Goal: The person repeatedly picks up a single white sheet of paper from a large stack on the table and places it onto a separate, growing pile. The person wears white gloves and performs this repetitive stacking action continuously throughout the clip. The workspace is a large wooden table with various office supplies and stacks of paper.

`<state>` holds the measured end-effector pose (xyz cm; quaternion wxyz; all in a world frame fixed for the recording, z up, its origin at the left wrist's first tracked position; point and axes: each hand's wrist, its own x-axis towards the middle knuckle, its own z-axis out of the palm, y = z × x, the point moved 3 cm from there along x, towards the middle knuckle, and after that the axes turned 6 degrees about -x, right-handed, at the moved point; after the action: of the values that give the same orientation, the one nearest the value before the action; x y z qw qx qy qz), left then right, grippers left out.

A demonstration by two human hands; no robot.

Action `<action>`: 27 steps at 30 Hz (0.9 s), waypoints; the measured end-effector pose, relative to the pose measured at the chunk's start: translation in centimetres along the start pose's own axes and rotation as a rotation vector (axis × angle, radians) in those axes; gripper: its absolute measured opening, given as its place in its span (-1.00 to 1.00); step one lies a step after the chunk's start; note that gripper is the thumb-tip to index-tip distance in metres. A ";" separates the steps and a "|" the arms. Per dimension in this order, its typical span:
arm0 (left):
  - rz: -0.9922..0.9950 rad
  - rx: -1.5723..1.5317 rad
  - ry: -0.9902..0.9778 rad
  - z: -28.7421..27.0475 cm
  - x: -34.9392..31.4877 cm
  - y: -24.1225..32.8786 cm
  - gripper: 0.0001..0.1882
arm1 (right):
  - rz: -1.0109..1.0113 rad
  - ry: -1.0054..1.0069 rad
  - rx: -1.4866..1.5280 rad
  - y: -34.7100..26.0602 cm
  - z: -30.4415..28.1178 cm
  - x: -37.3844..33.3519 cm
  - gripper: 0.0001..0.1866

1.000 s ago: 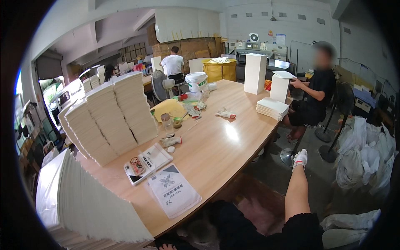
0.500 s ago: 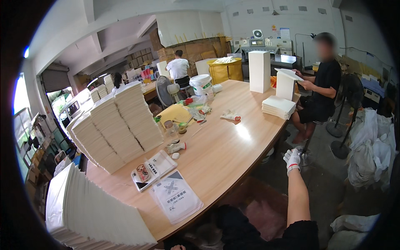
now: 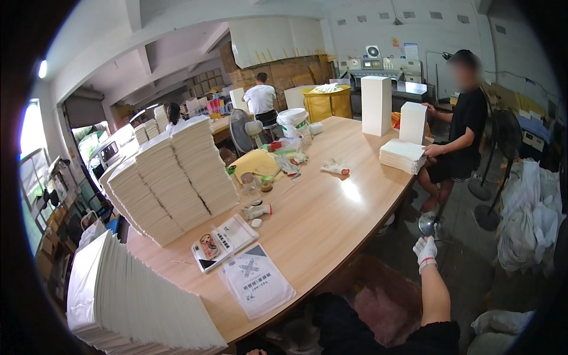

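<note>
Fingers (image 3: 426, 241) of the white-gloved right hand (image 3: 425, 253) were bent above the floor (image 3: 402, 251); whether they gripped anything could not be told. Only a sliver of the left hand (image 3: 256, 352) showed at the lower edge, so its state could not be told either. Ahead of the left hand, a white packet (image 3: 258, 281) lay flat on the table (image 3: 305, 231), bearing dark printed characters and a crossed, pencil-like emblem; its long axis slanted from lower right, near the table's edge, to upper left. Just beyond it, a white box (image 3: 236, 234) also carried dark lettering. Left of the left hand stood a paper stack (image 3: 133, 299). Well ahead of the right hand, a seated co-worker (image 3: 467, 127) touched a low pile of white sheets (image 3: 401, 155).
</note>
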<state>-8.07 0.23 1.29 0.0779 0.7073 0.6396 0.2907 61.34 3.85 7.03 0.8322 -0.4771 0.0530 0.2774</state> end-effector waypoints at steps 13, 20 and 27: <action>-0.074 -0.012 0.054 2.6 0.3 -1.7 -0.69 | 0.237 -0.326 0.087 9.3 -11.2 1.3 -0.82; -0.137 -0.034 0.025 1.2 -1.7 -2.2 -0.70 | 0.528 -0.183 -0.301 13.7 -10.1 -8.7 -0.77; -0.091 -0.027 0.041 1.6 0.4 -0.7 -0.71 | 0.624 -0.338 -0.351 21.6 -12.1 -12.1 -0.68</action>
<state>-7.88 1.14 -0.28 0.0877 0.6704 0.6685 0.3098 42.29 -2.66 -11.71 0.6107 -0.5208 0.0093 0.5965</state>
